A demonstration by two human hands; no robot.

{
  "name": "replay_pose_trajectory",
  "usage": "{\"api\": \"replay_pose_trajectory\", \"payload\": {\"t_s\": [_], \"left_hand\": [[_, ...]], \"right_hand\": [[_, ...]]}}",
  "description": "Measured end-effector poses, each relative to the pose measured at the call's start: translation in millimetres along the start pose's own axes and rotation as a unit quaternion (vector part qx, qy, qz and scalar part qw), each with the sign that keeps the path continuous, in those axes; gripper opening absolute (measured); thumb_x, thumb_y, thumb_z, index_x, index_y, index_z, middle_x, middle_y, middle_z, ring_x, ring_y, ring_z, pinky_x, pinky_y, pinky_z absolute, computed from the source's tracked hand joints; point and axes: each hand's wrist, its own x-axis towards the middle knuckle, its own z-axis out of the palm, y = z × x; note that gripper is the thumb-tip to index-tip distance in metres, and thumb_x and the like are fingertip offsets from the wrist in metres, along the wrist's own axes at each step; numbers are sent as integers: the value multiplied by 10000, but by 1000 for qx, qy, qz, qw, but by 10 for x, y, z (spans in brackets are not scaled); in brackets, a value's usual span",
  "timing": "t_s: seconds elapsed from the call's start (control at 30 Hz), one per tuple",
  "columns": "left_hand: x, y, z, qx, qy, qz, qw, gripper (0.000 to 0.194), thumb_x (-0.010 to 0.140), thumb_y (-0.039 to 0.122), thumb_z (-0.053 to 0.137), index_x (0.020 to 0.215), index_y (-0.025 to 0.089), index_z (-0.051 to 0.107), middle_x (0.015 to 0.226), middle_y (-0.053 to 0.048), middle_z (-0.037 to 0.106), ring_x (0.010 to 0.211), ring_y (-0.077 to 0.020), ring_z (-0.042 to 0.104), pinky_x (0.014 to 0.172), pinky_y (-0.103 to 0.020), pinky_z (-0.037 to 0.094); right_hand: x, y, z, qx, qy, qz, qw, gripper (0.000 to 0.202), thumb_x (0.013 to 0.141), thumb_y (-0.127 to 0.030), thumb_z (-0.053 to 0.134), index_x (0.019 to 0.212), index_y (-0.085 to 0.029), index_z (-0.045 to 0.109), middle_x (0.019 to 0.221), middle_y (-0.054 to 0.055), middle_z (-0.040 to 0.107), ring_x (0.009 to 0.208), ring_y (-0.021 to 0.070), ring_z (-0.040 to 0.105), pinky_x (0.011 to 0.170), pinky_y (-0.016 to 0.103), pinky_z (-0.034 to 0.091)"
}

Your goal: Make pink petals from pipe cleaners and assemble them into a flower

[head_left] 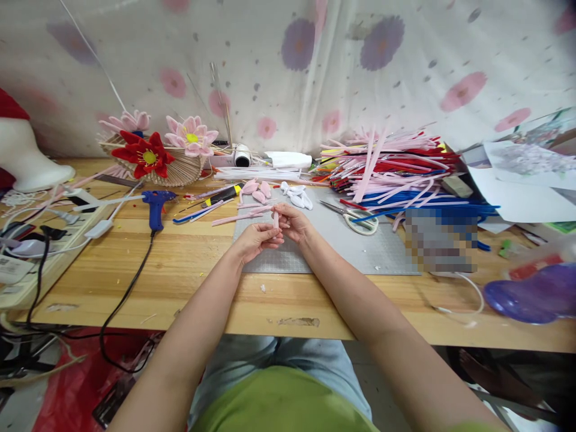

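Observation:
Both hands meet over the left part of a grey cutting mat (360, 255). A short pink pipe cleaner (276, 219) stands between them, pinched by the fingers of my left hand (260, 239) and of my right hand (291, 224). Just beyond lie pink fuzzy petals (258, 193) and white fuzzy petals (297, 196). Loose pink pipe cleaners (229, 219) rest left of my hands. Scissors with white handles (360, 220) lie to the right on the mat.
A blue glue gun (155, 207) with a black cord stands at left, near a power strip (67, 240). Fuzzy flowers (148, 157) sit on a woven fan-shaped holder behind. Pipe cleaners (391, 159) are heaped at back right. A purple translucent object (531, 294) is at far right.

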Motion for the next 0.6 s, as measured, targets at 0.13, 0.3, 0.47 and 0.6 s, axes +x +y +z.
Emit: {"api": "replay_pose_trajectory", "payload": {"t_s": [0.13,0.3,0.47,0.6], "left_hand": [[24,-11,8,2,-1,-6,1000,153,644,206,724,671,99,618,664,-44,666,571,-99,628,566,-198,508],[22,9,6,-36,29,3,999,114,659,175,708,680,104,621,632,-26,655,544,-80,615,521,-160,488],[16,-20,23,-21,21,1,1000,144,647,193,719,679,101,612,626,-29,649,552,-83,611,532,-172,489],[19,-10,15,11,30,28,999,209,616,246,738,693,101,610,657,-37,650,568,-94,611,546,-199,484]], "right_hand": [[26,15,59,16,58,-34,998,236,601,-221,634,538,-156,416,418,-92,327,323,2,213,308,152,103],[15,-6,33,7,21,-16,1000,177,608,-254,643,619,-142,507,434,-95,338,336,-5,182,319,153,77],[26,28,-7,-12,60,-28,998,201,609,-225,637,559,-152,456,426,-90,340,339,-2,177,324,167,74],[48,53,0,-14,128,-54,990,232,632,-230,616,540,-161,415,417,-93,316,335,3,162,326,174,77]]}}
